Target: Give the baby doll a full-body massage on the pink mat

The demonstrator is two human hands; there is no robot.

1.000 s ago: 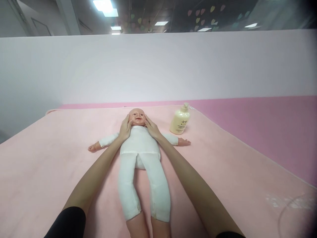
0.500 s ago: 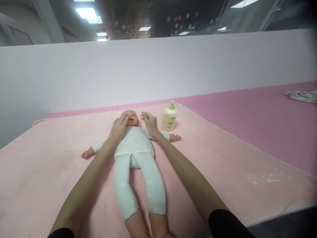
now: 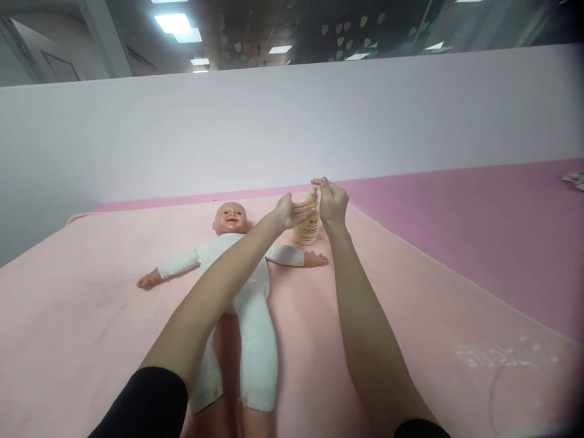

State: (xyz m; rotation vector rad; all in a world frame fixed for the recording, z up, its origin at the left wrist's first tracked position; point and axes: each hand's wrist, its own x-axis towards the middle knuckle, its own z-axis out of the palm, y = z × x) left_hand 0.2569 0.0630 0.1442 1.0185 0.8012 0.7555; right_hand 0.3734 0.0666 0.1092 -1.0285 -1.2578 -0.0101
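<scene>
A baby doll point(image 3: 230, 219) in a white suit lies on its back on a pale pink blanket point(image 3: 91, 304), arms spread. Just right of its head stands a cream pump bottle point(image 3: 307, 229). My right hand point(image 3: 332, 201) rests on top of the bottle's pump head, fingers curled over it. Beside the pump, just left of it, I hold my left hand point(image 3: 294, 212) flat and open with the palm up. My left forearm crosses above the doll's chest.
A darker pink mat point(image 3: 479, 219) stretches to the right of the blanket. A white partition wall point(image 3: 292, 128) runs along the back. A patterned cloth point(image 3: 575, 179) shows at the far right edge.
Both hands have left the doll's face and moved right to the bottle. My right hand now sits on the pump and my left palm is cupped beside it.
</scene>
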